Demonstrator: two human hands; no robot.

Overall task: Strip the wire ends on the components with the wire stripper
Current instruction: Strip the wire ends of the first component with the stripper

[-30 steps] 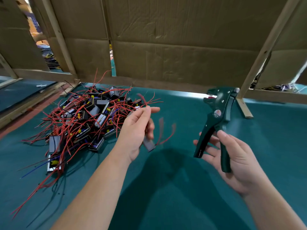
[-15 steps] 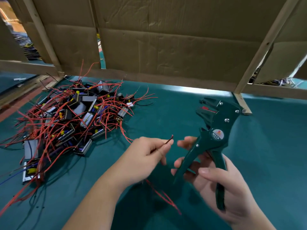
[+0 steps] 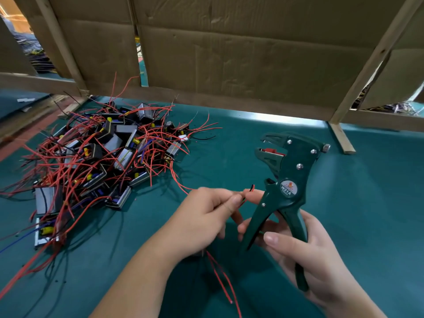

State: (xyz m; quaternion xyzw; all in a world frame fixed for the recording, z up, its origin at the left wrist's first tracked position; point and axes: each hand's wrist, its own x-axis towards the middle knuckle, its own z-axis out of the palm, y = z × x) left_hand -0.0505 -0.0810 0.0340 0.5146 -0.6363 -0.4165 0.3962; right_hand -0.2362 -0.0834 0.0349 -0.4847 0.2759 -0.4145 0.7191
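So the left hand (image 3: pixel 206 221) pinched 2 wire ends (image 3: pixel 252 188), the right hand (image 3: pixel 309 255) gripped the green wire stripper (image 3: pixel 289 175), jaws apart, beside the component pile (image 3: pixel 103 157).

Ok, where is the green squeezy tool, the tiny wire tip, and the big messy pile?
wire stripper (image 3: pixel 291 173): head view, on its green body just above the round label.
wire end (image 3: pixel 252 187): head view, on the red-and-black tip poking up.
pile of components (image 3: pixel 111 143): head view, on a grey block mid-pile.
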